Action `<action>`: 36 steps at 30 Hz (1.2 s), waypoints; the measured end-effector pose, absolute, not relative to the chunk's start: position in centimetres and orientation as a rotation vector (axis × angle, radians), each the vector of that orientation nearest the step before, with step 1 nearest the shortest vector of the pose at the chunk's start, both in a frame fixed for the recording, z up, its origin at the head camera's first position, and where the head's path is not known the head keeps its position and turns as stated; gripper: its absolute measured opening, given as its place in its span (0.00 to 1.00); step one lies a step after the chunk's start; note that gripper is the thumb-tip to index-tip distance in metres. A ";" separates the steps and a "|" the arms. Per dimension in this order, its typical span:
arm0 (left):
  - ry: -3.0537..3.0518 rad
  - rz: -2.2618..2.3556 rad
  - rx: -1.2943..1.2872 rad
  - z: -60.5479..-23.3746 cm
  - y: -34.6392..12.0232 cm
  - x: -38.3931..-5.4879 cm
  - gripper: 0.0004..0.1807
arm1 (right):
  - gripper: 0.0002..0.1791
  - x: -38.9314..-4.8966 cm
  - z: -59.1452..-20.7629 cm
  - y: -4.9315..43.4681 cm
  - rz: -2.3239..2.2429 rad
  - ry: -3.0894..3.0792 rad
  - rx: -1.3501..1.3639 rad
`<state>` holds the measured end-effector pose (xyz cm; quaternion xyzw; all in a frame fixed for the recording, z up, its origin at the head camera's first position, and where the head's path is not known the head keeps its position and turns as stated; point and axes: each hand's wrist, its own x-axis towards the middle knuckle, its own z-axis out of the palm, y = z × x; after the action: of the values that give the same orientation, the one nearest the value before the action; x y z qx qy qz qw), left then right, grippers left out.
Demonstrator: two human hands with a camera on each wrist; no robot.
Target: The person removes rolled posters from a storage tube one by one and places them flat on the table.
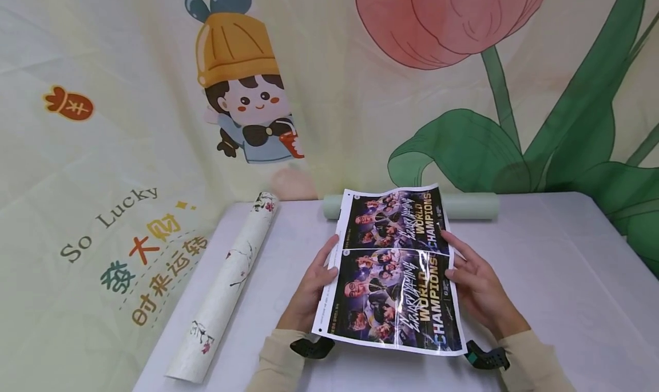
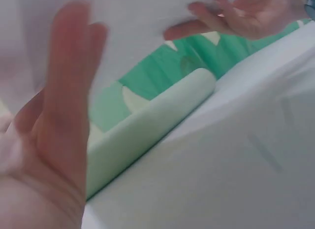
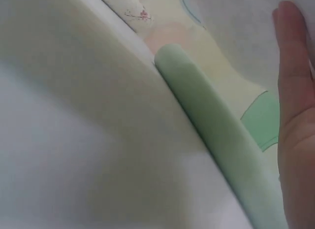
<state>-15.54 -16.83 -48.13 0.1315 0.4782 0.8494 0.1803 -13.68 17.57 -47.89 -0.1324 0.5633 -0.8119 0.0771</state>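
Observation:
A glossy printed poster sheet (image 1: 396,277), with two copies of a dark picture reading "WORLD CHAMPIONS", is held up over the table, its printed face toward me. My left hand (image 1: 319,283) grips its left edge, thumb in front and fingers behind. At the opposite edge, my right hand (image 1: 476,280) pinches the sheet with the thumb on its face. From below, the left wrist view shows the sheet's plain white back (image 2: 142,27) with the left fingers (image 2: 69,66) against it. In the right wrist view, the right fingers (image 3: 293,56) lie along that back.
A pale green roll (image 1: 473,206) lies across the table's back edge, partly behind the sheet. To the left, a white roll with a blossom pattern (image 1: 226,289) lies slantwise. The table (image 1: 556,277) has a white cover. Behind it hangs a printed cloth (image 1: 329,83).

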 end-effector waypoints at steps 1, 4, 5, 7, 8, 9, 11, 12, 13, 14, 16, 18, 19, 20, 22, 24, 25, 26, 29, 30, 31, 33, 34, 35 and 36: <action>1.311 2.393 0.400 -48.0 -17.2 -15.4 0.41 | 0.38 -13.8 -47.8 17.5 -2.421 1.720 -0.398; 1.264 2.386 0.473 -47.8 -18.2 -15.1 0.46 | 0.37 -14.0 -47.6 17.5 -2.380 1.792 -0.396; 1.274 2.390 0.485 -47.7 -18.4 -15.1 0.47 | 0.37 -14.1 -47.6 17.5 -2.359 1.814 -0.394; 1.297 2.399 0.499 -47.6 -18.5 -15.1 0.47 | 0.38 -14.1 -47.5 17.4 -2.315 1.832 -0.408; 1.305 2.408 0.495 -47.5 -18.5 -15.1 0.47 | 0.39 -14.1 -47.4 17.4 -2.294 1.828 -0.418; 1.307 2.417 0.492 -47.4 -18.5 -15.1 0.47 | 0.40 -14.0 -47.4 17.4 -2.280 1.817 -0.436; 1.304 2.432 0.488 -47.2 -18.4 -15.1 0.47 | 0.42 -13.9 -47.2 17.3 -2.266 1.777 -0.484; 1.296 2.438 0.494 -47.0 -18.3 -15.0 0.47 | 0.43 -13.8 -47.2 17.2 -2.276 1.729 -0.518; 1.283 2.445 0.500 -46.9 -18.2 -15.0 0.47 | 0.43 -13.8 -47.1 17.2 -2.286 1.688 -0.542; 1.264 2.452 0.507 -46.8 -18.2 -14.9 0.47 | 0.43 -13.7 -47.1 17.1 -2.301 1.641 -0.560; 1.236 2.459 0.523 -46.8 -18.1 -14.9 0.47 | 0.43 -13.7 -47.0 16.8 -2.335 1.548 -0.607; 1.219 2.464 0.510 -46.9 -17.9 -15.0 0.46 | 0.43 -13.6 -46.9 16.6 -2.373 1.465 -0.630; 1.225 2.462 0.489 -47.0 -17.9 -15.0 0.45 | 0.43 -13.6 -46.8 16.4 -2.393 1.444 -0.629; 1.238 2.455 0.460 -47.1 -17.8 -15.0 0.43 | 0.43 -13.6 -46.8 16.3 -2.416 1.418 -0.635; 1.275 2.439 0.392 -47.2 -17.8 -15.1 0.41 | 0.43 -13.7 -46.7 16.2 -2.458 1.397 -0.625; 1.322 2.430 0.340 -47.2 -17.9 -15.1 0.40 | 0.43 -13.7 -46.6 16.1 -2.481 1.404 -0.617; 1.348 2.430 0.324 -47.2 -18.0 -15.1 0.40 | 0.43 -13.7 -46.6 16.1 -2.480 1.420 -0.618; 1.370 2.432 0.314 -47.2 -18.1 -15.1 0.40 | 0.43 -13.8 -46.5 16.2 -2.474 1.438 -0.618; 1.454 2.438 0.321 -47.1 -18.4 -15.3 0.42 | 0.43 -13.8 -46.4 16.2 -2.428 1.497 -0.636; 1.487 2.433 0.322 -47.1 -18.5 -15.4 0.43 | 0.43 -13.8 -46.3 16.2 -2.411 1.520 -0.644; 1.521 2.427 0.324 -47.0 -18.6 -15.4 0.43 | 0.43 -13.8 -46.2 16.2 -2.395 1.537 -0.655; 1.608 2.400 0.333 -46.9 -18.7 -15.5 0.44 | 0.44 -13.7 -46.0 16.3 -2.366 1.544 -0.676; 1.645 2.388 0.334 -46.8 -18.8 -15.5 0.45 | 0.45 -13.7 -45.9 16.3 -2.351 1.540 -0.687; 1.682 2.377 0.335 -46.7 -18.8 -15.5 0.45 | 0.47 -13.6 -45.9 16.3 -2.340 1.527 -0.703; 1.709 2.371 0.331 -46.7 -18.9 -15.5 0.46 | 0.49 -13.5 -45.8 16.2 -2.328 1.512 -0.715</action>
<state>-15.51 -18.88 -46.67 0.1120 0.5783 0.8019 0.0999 -13.54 16.24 -45.79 -0.2470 0.5224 -0.8046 0.1371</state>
